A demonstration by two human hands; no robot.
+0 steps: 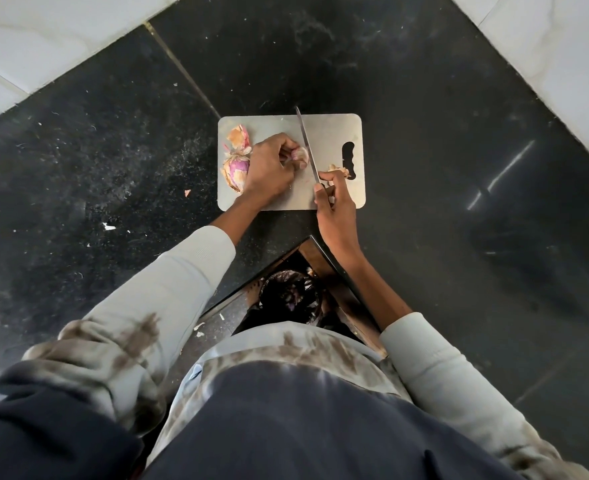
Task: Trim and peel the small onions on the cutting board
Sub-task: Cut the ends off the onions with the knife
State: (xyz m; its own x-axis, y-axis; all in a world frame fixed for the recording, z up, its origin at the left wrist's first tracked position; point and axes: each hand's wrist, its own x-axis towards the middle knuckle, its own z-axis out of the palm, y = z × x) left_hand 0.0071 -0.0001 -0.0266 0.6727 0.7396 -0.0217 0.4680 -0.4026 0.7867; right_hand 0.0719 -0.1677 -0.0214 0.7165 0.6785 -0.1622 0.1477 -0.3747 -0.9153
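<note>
the cutting board point(334, 133) lay on the dark stone tabletop point(424, 98), long axis running left to right, its handle cutout at the right end. its near edge sat close to the inner corner of the tabletop edge, where a bin with a dark liner point(289, 296) stood below.

the left hand point(269, 168) was curled over a small onion point(300, 154) near the middle of the board, fingertips pinching it against the surface; which way the onion pointed could not be told, as the fingers covered most of it. a second, purple onion point(237, 168) with loose skin lay at the board's left end, just left of that hand, its long axis roughly near to far. a piece of peeled skin point(239, 136) lay at the far left corner, and small trimmings point(338, 168) lay beside the handle cutout.

the right hand point(334, 206) gripped the knife point(307, 143) by the handle, fingers wrapped around it. the blade ran from near right to far left, tip reaching just past the board's far edge, and passed right beside the held onion.

bare board remained at the far right. the tabletop was open far and right of the board; pale scraps dotted it to the left.
</note>
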